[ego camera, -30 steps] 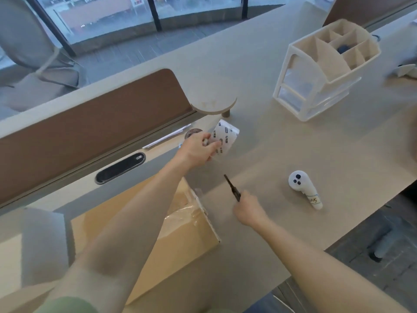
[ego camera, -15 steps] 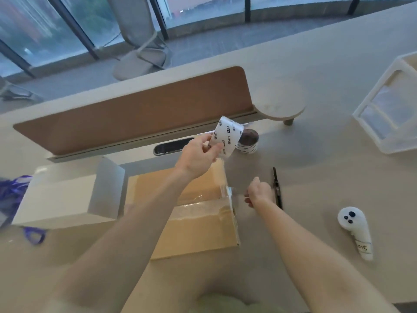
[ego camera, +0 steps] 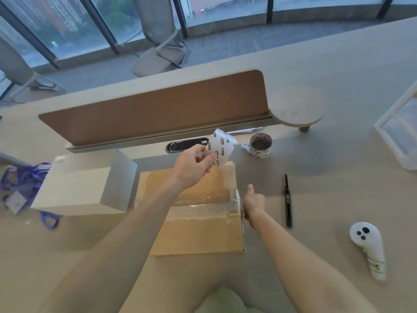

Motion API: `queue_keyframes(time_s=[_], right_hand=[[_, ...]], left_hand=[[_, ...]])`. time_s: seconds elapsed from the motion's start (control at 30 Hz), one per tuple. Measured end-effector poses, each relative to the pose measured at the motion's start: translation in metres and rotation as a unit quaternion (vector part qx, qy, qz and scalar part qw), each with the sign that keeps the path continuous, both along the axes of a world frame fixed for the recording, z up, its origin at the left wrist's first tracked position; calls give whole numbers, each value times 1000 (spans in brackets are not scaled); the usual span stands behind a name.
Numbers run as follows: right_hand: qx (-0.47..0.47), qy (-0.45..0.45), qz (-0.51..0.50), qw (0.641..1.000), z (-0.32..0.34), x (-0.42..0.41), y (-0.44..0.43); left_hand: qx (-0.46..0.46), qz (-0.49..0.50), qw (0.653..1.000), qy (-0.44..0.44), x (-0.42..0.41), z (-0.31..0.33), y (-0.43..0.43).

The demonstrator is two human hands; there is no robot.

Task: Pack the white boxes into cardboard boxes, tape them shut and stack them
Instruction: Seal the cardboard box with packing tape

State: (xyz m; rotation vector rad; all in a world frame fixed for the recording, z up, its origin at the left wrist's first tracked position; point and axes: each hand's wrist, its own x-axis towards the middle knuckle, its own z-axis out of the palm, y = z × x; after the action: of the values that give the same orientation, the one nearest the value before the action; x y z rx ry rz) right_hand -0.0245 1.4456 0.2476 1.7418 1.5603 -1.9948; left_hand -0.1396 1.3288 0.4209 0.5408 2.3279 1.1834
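A closed cardboard box [ego camera: 196, 233] lies on the desk in front of me, with clear tape across its top seam and down its right end. My left hand [ego camera: 193, 168] holds a white printed tape roll [ego camera: 223, 149] above the box's far edge; thin strands of clear tape hang from the roll towards the lid. My right hand [ego camera: 253, 203] presses against the box's taped right end, thumb pointing up, its fingertips hidden by the edge. A white box [ego camera: 74, 190] stands just left of the cardboard box.
A black cutter [ego camera: 287, 199] lies right of the box, a white controller [ego camera: 367, 249] further right. A second tape roll [ego camera: 260, 145] sits by the brown divider [ego camera: 153, 116]. A purple bag [ego camera: 24, 179] lies far left, a white organiser [ego camera: 401, 136] far right.
My right hand let go of the black cutter, left it on the desk and moved to the box's right end. My left hand carried the tape roll back over the box.
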Motion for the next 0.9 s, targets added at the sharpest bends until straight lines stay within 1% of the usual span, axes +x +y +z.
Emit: queue_keyframes(time_s=[0.1,0.2,0.3,0.47,0.5,0.57,0.6,0.67,0.73,0.77,0.83,0.9], right_hand=[[69,-15,48,996,-6,-5,-4],[132,-43,87,987,0,-8,-3],[182,-68,100,976,-2,-9,-4],[217,-89,105,966,-3,-12,-6],[230,-105,123,960,-7,-8,-8],[247,-163,174,939,-21,11,-16],[235,-184,173,939,-26,21,-21],[205,-188,139,950,-30,32,-27],[224,-177,134,949,-17,32,-21],[247,-165,131,946,-6,30,-12],[274,-111,119,948,26,21,3],[272,-40,162,948,55,15,8]], left_hand=[[1,3,1000,-7,-1,-1,-5],[3,4,1000,-13,-2,-4,-10],[1,8,1000,-11,-2,-8,-18],[11,20,1000,-18,-2,-9,-34],[12,20,1000,-17,-1,-8,-37],[10,21,1000,-8,0,-4,-41],[6,20,1000,-2,-1,-2,-44],[1,13,1000,6,-3,1,-50],[0,10,1000,0,-5,1,-56],[1,9,1000,-3,-5,1,-57],[8,16,1000,-9,-4,0,-57],[21,23,999,-19,-1,0,-54]])
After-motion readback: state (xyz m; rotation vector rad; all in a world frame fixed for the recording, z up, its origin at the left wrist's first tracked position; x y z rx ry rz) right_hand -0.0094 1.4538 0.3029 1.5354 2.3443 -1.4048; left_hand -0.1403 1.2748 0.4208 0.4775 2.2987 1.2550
